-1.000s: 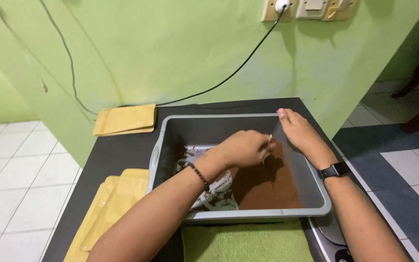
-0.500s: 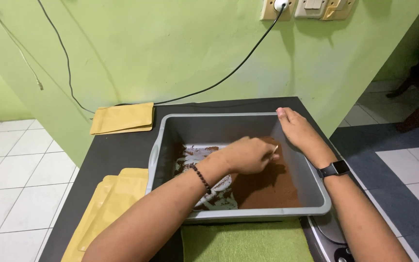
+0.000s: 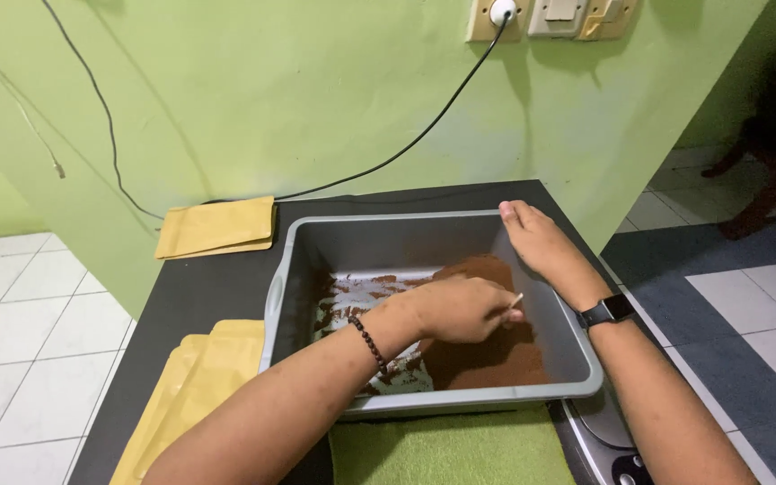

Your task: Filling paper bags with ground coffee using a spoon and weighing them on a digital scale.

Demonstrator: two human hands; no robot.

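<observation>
Brown powder [image 3: 487,355] in grey tub [image 3: 424,229]: left hand [image 3: 460,307] has dipped lower, gripping pale tool, perhaps scoop [image 3: 515,300]; right hand [image 3: 536,238] stays open on rim.

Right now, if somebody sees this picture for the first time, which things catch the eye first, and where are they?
The grey plastic tub in the middle of the dark table stands out, with a heap of reddish-brown powder at its right side. The left hand reaches into it pinching a small pale tool, while the right hand rests on the tub's right rim. Yellow-brown pouches lie at the table's far left.
</observation>
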